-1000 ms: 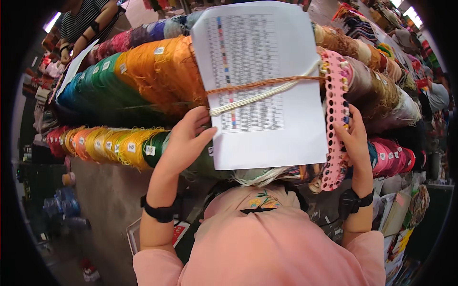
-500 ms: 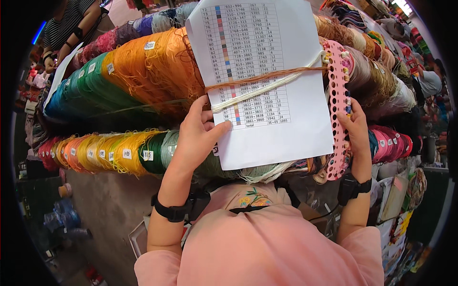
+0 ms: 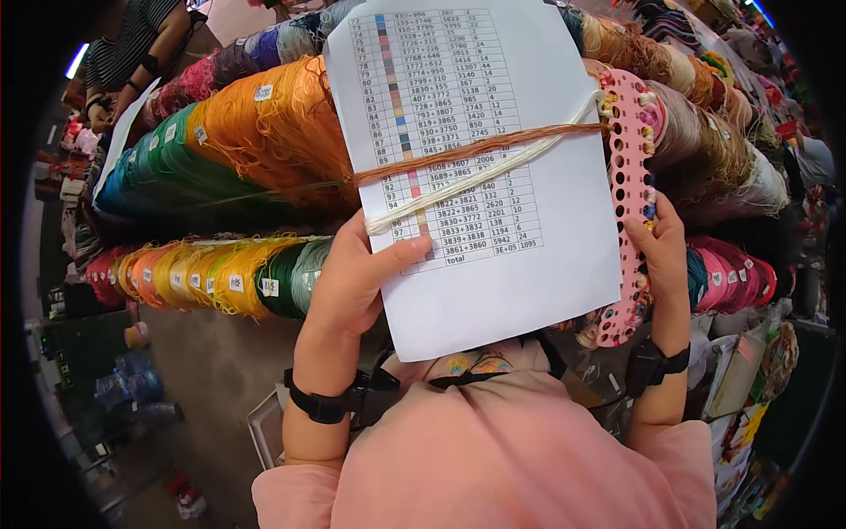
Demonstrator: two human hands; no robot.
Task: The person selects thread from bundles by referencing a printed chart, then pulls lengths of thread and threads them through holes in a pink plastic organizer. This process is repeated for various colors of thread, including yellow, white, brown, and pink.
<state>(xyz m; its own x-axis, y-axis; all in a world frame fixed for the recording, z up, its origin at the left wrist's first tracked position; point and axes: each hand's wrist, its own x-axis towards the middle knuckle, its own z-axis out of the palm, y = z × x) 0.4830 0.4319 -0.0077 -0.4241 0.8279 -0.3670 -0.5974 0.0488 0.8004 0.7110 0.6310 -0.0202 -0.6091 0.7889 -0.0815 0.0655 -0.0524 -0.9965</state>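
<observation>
left hand (image 3: pixel 357 282) raised, thumb pressed forward, right hand (image 3: pixel 661 256) raised, fingers curled, both wrists strapped

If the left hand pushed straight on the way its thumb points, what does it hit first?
The left hand already grips the printed sheet, thumb pointing right across it. Going on, it would likely meet the cream thread wrapped over the paper first, though depth is unclear.

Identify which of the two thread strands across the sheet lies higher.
The brown strand; the cream strand runs below it, slanting down toward the left hand.
</observation>
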